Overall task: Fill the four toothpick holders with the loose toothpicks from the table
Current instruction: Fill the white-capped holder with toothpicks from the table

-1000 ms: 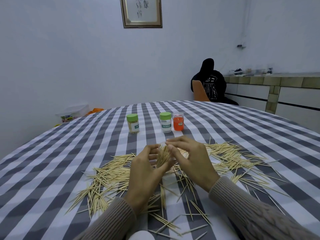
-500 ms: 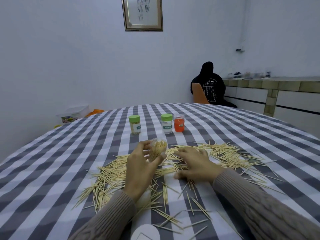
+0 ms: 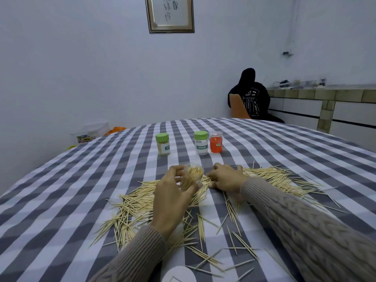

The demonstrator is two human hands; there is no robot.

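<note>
My left hand (image 3: 171,198) grips a clear toothpick holder (image 3: 192,177), tilted and partly full of toothpicks, just above the table. My right hand (image 3: 225,177) rests on the loose toothpicks (image 3: 272,180) right of it, fingers bent down onto the pile; whether it pinches any is hidden. More loose toothpicks (image 3: 130,208) spread left and toward me. Farther back stand a green-lidded holder (image 3: 162,144) with toothpicks inside, a second green-lidded holder (image 3: 201,143), and a clear holder with an orange base (image 3: 215,142).
The round table wears a grey-and-white checked cloth (image 3: 81,190). A white round lid (image 3: 179,274) lies at the near edge. A person in black sits on a chair (image 3: 250,96) behind the table. A plastic box (image 3: 90,132) stands at the far left.
My right hand left the holder's mouth and dropped onto the pile to the right. My left hand kept hold of the clear holder, now showing its open top.
</note>
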